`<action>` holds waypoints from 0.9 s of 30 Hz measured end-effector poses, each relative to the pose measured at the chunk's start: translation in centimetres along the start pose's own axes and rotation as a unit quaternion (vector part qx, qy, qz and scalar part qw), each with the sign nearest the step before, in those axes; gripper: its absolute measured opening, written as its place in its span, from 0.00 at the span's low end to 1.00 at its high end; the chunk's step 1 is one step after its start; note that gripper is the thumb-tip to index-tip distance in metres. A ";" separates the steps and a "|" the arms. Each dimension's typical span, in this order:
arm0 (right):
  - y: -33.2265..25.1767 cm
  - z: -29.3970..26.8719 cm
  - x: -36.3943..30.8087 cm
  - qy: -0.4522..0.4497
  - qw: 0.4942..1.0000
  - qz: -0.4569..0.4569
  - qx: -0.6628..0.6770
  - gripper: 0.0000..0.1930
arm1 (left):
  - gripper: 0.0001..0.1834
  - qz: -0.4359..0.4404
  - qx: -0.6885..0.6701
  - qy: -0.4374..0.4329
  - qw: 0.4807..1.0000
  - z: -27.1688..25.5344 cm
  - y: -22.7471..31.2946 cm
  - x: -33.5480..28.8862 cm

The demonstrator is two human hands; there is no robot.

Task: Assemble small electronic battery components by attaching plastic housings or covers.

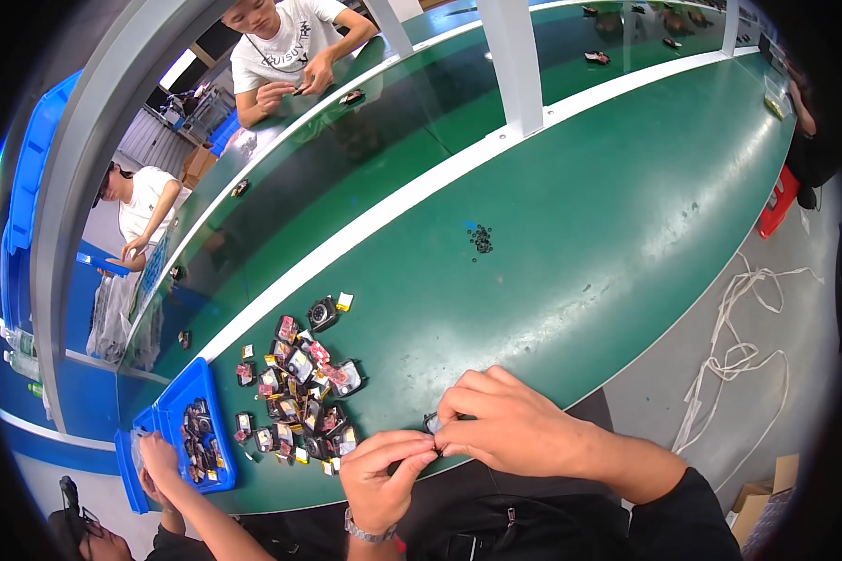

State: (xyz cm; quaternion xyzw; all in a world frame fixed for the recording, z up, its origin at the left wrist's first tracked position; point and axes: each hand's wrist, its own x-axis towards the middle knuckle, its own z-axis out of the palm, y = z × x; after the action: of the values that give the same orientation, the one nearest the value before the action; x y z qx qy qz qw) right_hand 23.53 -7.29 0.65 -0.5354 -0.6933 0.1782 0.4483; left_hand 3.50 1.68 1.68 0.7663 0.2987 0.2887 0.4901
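Note:
Near the front edge of the table, my left hand (382, 479) and my right hand (500, 416) meet, fingers closed in a pinch. Between them is a small black device housing (431, 424) with a pale face, mostly covered by my fingers. The fingertips of both hands are on it, the left ones at its near side. Just left of my hands lies a loose pile of similar black device housings (301, 366), with red circuit boards and silver-and-yellow batteries attached. Farther off, small black rings (480, 240) lie scattered on the green tabletop (589, 252).
A blue bin (217, 411) at the left holds more housings; a co-worker's hand (159, 458) reaches over it. A white rail (374, 224) and grey post (515, 75) divide the table. Two people work beyond. White cords (720, 360) lie on the floor at right.

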 end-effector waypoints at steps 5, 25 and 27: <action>0.0 -0.2 0.1 -0.013 1.000 -0.005 -0.004 0.04 | 0.07 0.005 0.021 -0.010 1.000 0.1 0.1 0.2; 0.2 0.1 0.0 -0.010 1.000 0.006 -0.022 0.04 | 0.08 -0.015 0.043 -0.054 0.998 -0.3 0.1 0.0; 0.2 0.1 0.0 -0.011 1.000 0.007 -0.024 0.05 | 0.08 -0.018 0.038 -0.051 0.998 -0.2 0.0 -0.1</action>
State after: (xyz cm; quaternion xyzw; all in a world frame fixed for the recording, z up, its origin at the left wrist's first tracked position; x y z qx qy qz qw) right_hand 23.53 -7.22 0.46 -0.5491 -0.6985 0.1704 0.4262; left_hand 3.28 1.73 1.77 0.7931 0.2975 0.2286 0.4799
